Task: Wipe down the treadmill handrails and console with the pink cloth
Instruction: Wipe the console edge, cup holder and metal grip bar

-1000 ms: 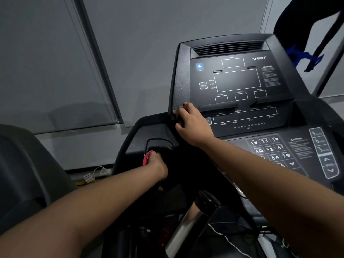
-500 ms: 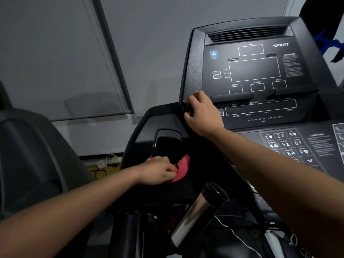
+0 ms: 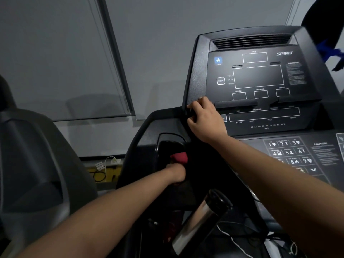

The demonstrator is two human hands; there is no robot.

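Grey window blinds (image 3: 55, 62) hang behind a black treadmill (image 3: 141, 131). Down in the dark cup pocket (image 3: 165, 146) left of the console sits the pink cloth (image 3: 179, 157), bunched up and poking out past the left hand (image 3: 176, 173). That hand grips it with fingers curled under, mostly hidden. Higher up, the right hand (image 3: 204, 120) holds the left edge of the console (image 3: 197, 71), fingers bent round the rim, near the blank screen (image 3: 258, 75). A shiny metal handgrip (image 3: 197, 224) slants up between the two forearms. Another grey machine (image 3: 28, 164) stands at far left, with cables (image 3: 104, 172) on the floor between it and the treadmill.
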